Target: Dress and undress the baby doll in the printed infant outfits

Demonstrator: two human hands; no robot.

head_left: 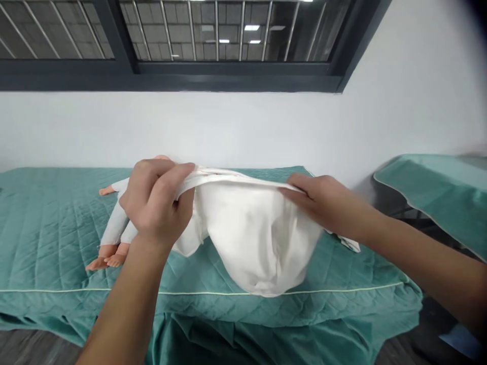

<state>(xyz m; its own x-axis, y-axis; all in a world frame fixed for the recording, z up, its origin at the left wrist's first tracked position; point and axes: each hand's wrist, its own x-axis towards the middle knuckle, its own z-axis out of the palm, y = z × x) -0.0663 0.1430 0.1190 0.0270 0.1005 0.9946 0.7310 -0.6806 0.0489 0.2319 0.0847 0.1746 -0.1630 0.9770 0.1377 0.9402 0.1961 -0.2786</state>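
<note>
A white cloth (pixel 258 238) hangs in a sagging pouch between both my hands, above a green quilted bed. My left hand (pixel 158 200) is closed, pinching the cloth's upper left edge. My right hand (pixel 327 203) grips the upper right edge with the fingers pressed together on the hem. Behind my left hand lies a baby doll (pixel 114 230) in a pale suit, its bare feet toward me and its head mostly hidden by my hand and the cloth.
The green quilted cover (pixel 57 228) spreads over the bed, with its front edge near me. A second green-covered bed (pixel 437 192) stands at the right, across a gap. A white wall and a dark-framed window (pixel 228 76) are behind.
</note>
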